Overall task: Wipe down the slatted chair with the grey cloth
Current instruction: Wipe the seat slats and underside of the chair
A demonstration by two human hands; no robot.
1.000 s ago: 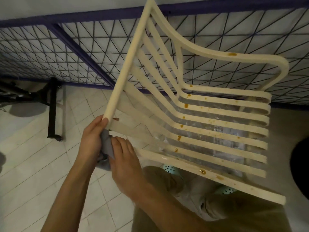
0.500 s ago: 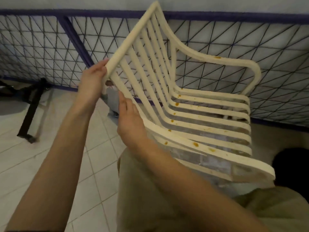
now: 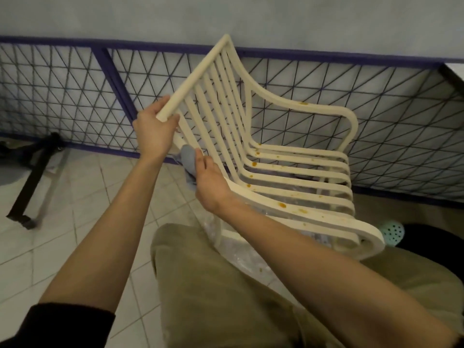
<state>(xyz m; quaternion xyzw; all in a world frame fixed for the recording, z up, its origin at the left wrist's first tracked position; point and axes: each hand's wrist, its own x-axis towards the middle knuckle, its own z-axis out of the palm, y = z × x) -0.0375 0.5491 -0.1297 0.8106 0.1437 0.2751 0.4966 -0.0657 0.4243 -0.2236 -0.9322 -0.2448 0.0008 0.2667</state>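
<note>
Slatted chair (image 3: 326, 219) tilted up, orange spots (image 3: 282, 204) on the seat slats
left hand (image 3: 153, 131) grips the top rail's end; right hand (image 3: 211, 182) holds the grey cloth (image 3: 188, 158) against a slat

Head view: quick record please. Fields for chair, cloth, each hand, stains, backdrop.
chair: cream, slatted, tilted
left hand: grips the end of the top rail
right hand: holds the cloth against the near side rail
cloth: grey, bunched, partly hidden by the right hand
stains: orange spots on seat slats and far armrest, not yet wiped
backdrop: mesh railing, tiled floor
</note>
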